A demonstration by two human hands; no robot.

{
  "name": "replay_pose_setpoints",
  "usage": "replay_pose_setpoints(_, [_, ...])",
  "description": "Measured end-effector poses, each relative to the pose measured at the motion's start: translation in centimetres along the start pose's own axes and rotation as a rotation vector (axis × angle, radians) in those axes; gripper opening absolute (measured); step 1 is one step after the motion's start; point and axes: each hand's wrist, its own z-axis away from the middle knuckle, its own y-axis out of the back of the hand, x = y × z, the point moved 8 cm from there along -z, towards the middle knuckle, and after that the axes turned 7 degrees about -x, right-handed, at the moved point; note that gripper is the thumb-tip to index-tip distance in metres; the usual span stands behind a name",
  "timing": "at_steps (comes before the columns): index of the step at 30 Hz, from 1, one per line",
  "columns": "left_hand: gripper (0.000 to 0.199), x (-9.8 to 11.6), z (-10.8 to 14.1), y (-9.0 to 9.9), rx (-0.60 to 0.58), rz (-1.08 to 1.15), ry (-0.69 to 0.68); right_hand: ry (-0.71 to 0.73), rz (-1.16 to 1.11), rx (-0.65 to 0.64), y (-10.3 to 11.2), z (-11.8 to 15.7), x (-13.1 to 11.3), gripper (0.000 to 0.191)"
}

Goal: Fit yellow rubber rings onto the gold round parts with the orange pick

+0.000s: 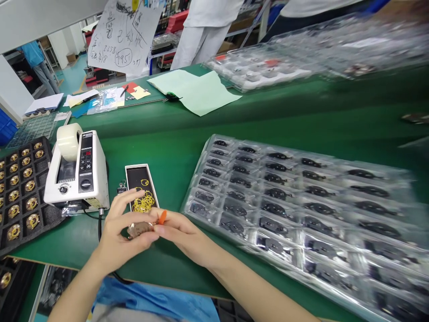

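Note:
My left hand [120,232] is wrapped round a small round metal watch case [140,229], thumb below and fingers above. Against its right side, my right hand [182,232] pinches a small orange piece [162,217] between thumb and forefinger. The two hands meet at the case, low in the middle-left of the view. Just behind them lies a white-edged box [152,179] with a dark inside, holding yellow rings [143,202]. A small metal counter [121,187] stands beside that box, partly behind my left fingers.
A white tape dispenser [94,174] stands at the left, beside a black foam tray [47,203] of gold round parts. Stacked clear plastic trays [214,214] with dark parts fill the right. Green paper [204,94] and more trays [244,80] lie behind. A person [204,31] stands beyond.

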Motion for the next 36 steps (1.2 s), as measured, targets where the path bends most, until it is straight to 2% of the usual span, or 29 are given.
replay_pose_setpoints(4, [0.038, -0.8, -0.1, -1.0, -0.088, 0.089, -0.013, -0.081, -0.169, 0.036, 0.3, 0.1, 1.7, 0.038])
replay_pose_setpoints(7, [0.052, -0.2, 0.3, -1.3, -0.112, 0.053, -0.086, -0.139, -0.258, 0.025, 0.1, 0.1, 2.7, 0.037])
replay_pose_setpoints(9, [0.05, 0.6, 1.0, -0.9, -0.071, 0.015, -0.143, -0.161, -0.296, 0.005, 0.0, 0.2, 2.8, 0.036])
replay_pose_setpoints(11, [0.033, 0.9, 2.2, 0.5, 0.016, -0.021, -0.15, -0.158, -0.29, -0.002, 0.3, 0.3, 2.0, 0.037])
replay_pose_setpoints(13, [0.024, 0.3, 3.8, 3.5, 0.156, -0.097, -0.107, -0.109, -0.193, 0.055, 1.6, 0.4, 0.3, 0.038])
replay_pose_setpoints(16, [0.016, -1.6, 7.1, 10.9, 0.433, -0.412, 0.047, -0.03, 0.122, 0.224, 5.0, 0.5, -2.8, 0.038])
replay_pose_setpoints(18, [0.01, -3.9, 9.4, 16.5, 0.535, -0.672, 0.321, -0.055, 0.415, 0.253, 6.6, -0.2, -4.4, 0.038])
replay_pose_setpoints(20, [0.025, -6.9, 11.6, 20.9, 0.482, -0.916, 0.703, -0.139, 0.752, 0.198, 7.7, -1.9, -5.3, 0.037])
replay_pose_setpoints(22, [0.035, -9.2, 13.7, 23.3, 0.35, -1.025, 0.962, -0.302, 1.113, 0.201, 9.5, -3.8, -5.8, 0.031])
replay_pose_setpoints(23, [0.038, -10.4, 14.5, 23.6, 0.259, -1.011, 1.042, -0.4, 1.288, 0.248, 10.8, -4.7, -6.2, 0.027])
replay_pose_setpoints(25, [0.045, -11.9, 15.7, 23.2, 0.133, -0.965, 1.093, -0.471, 1.401, 0.343, 12.8, -6.7, -7.4, 0.02])
replay_pose_setpoints(28, [0.052, -12.7, 16.5, 22.5, 0.102, -0.985, 1.018, -0.465, 1.472, 0.469, 15.2, -9.1, -8.8, 0.018])
replay_pose_setpoints(31, [0.048, -13.4, 16.9, 22.8, 0.127, -0.918, 0.937, -0.436, 1.464, 0.556, 16.7, -9.8, -9.5, 0.023])
replay_pose_setpoints(33, [0.045, -13.7, 17.3, 23.6, 0.181, -0.81, 0.928, -0.405, 1.428, 0.609, 17.0, -9.1, -9.8, 0.025])
replay_pose_setpoints(36, [0.039, -12.3, 17.3, 24.3, 0.394, -0.627, 0.922, -0.332, 1.36, 0.687, 16.7, -6.7, -10.5, 0.026])
